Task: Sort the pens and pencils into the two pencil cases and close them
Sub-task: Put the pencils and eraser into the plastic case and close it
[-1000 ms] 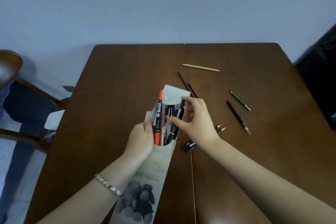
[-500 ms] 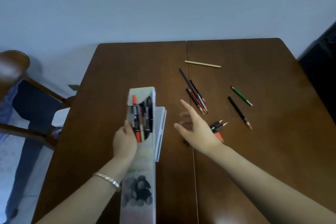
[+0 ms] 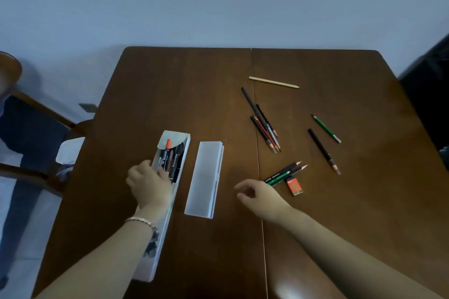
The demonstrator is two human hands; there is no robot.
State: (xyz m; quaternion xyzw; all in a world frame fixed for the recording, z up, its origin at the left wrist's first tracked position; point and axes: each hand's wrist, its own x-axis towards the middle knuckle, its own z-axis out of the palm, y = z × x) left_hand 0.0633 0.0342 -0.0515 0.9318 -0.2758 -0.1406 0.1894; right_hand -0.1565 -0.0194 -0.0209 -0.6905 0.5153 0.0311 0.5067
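Our left hand [image 3: 149, 183] lies knuckles-up across the open printed pencil case [image 3: 150, 267]. Its fingers curl round the case's left wall, and the thumb sits beside the pens [image 3: 170, 160] packed inside. Our right hand [image 3: 257, 195] hangs over the table [image 3: 170, 92], fingers loosely bent and holding nothing, between the closed frosted pencil case [image 3: 204, 178] and the green pencils [image 3: 279, 176]. Other pencils [image 3: 264, 128] lie scattered beyond.

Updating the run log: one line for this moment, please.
left hand: holds printed case | right hand: empty, by green pencils | frosted case: closed
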